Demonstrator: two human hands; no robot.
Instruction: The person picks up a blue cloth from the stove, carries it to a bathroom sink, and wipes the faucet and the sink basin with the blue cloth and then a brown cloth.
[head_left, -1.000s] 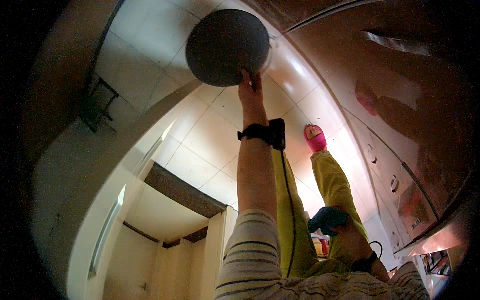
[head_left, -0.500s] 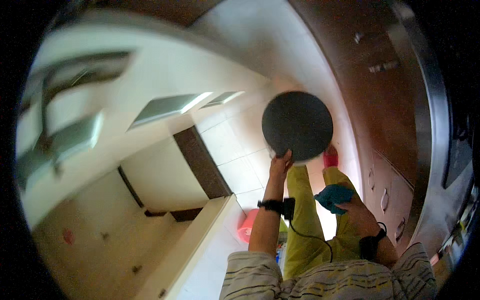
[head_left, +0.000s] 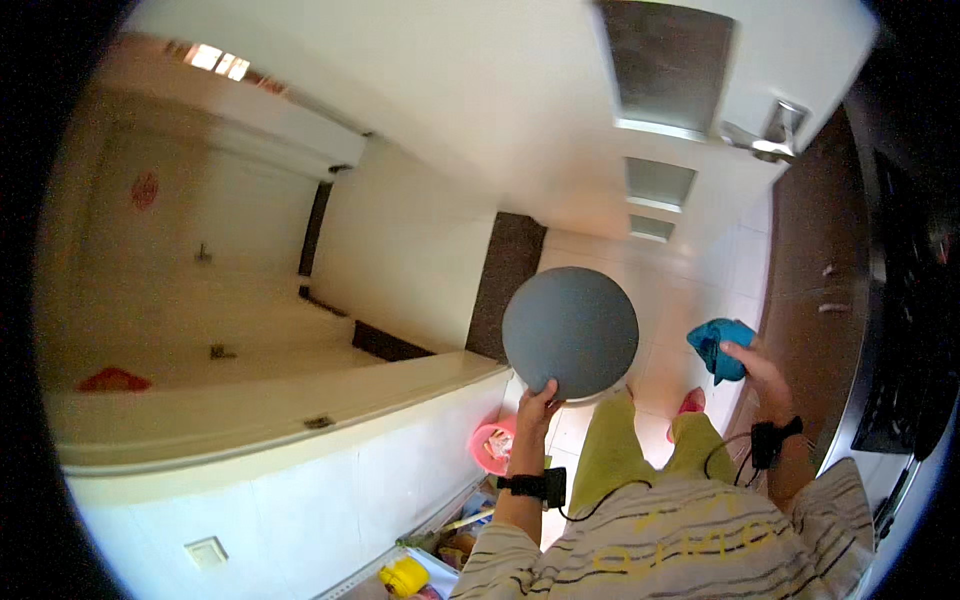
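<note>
Head view: a grey disc (head_left: pixel 570 330) lies just right of the frame's centre, its broad face toward the camera and a pale rim along its lower edge; the left hand (head_left: pixel 536 408) holds it there, thumb flat on the face and fingers mostly hidden, so that this grip is narrow, with the disc's edge inside it; at centre right, the right hand (head_left: pixel 754 362) has its grip gathered about a bunched teal cloth (head_left: pixel 718 345), well apart from the disc.

Progress, as judged from the positions: both things are picked up, neither is set down; the disc appears to be carried above the floor (head_left: pixel 655 375), no support showing beneath it; whether the cloth has touched it cannot be told.

Containers: a pink bin (head_left: pixel 476 450), below the centre and left of the left forearm, is uncovered and holds pale, crumpled matter with reddish patches; mixed clutter (head_left: pixel 460 545) lies at the lower edge, with a yellow object (head_left: pixel 403 577) whose contents, if any, cannot be made out; the disc's underside is out of view, so whether it belongs to a vessel remains uncertain.
</note>
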